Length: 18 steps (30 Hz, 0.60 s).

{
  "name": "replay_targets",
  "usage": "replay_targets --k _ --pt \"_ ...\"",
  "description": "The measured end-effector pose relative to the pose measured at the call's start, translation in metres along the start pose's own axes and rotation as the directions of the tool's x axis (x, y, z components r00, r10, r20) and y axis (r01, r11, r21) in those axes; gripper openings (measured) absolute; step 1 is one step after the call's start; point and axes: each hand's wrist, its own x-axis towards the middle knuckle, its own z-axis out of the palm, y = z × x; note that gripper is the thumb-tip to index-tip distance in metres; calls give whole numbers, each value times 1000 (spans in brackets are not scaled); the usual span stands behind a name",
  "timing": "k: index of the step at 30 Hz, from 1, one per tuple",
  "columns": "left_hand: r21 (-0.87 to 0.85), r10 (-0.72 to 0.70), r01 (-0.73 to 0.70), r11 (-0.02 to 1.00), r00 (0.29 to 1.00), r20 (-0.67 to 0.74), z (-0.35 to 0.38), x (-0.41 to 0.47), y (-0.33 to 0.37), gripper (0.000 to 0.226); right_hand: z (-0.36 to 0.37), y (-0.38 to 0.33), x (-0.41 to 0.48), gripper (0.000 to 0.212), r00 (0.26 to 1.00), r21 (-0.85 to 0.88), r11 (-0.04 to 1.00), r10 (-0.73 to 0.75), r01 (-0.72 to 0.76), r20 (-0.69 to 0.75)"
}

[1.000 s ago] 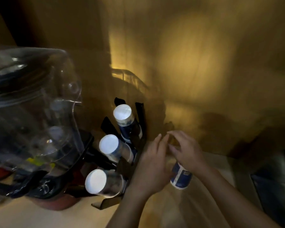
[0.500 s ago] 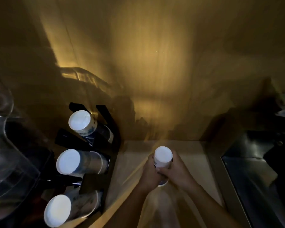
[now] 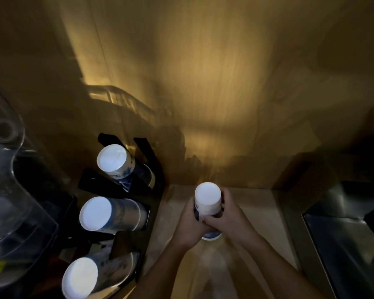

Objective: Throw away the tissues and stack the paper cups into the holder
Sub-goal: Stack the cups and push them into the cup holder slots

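A big brown wooden wall (image 3: 203, 72) is filling the view from ten o'clock round to two o'clock, and a soft yellow light is shining on it. A clear plastic jug (image 3: 13, 212) is sitting at nine o'clock. A dark metal sink (image 3: 343, 244) is lying at four o'clock. A pale counter (image 3: 257, 223) is running between the sink and a black holder (image 3: 146, 152).

The holder is standing at eight o'clock, just beside the jug. It is keeping three rows of paper cups lying on their sides with their white bottoms pointing at me: a far row (image 3: 112, 158), a middle row (image 3: 95, 213) and a near row (image 3: 80, 277).

A person is holding a cup stack (image 3: 208, 199) over the counter at six o'clock, near the holder but not touching it. The stack is standing upside down, white bottom up. Its wide end is down by the counter, but I cannot tell if it is touching. The left hand (image 3: 190, 225) is wrapping its fingers round the stack at its nine o'clock side. The right hand (image 3: 231, 219) is curling round it at its three o'clock side, with the fingers crossing the front.
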Motion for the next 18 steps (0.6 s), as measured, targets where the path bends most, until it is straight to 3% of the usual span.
replay_targets --k 7,18 --pt "23 108 -106 994 989 -102 -23 -16 62 70 -15 -54 3 74 969 -3 972 -235 236 -81" --pt "192 354 -310 931 896 -267 -86 -65 165 71 -28 -170 -10 64 781 96 776 -611 623 -133"
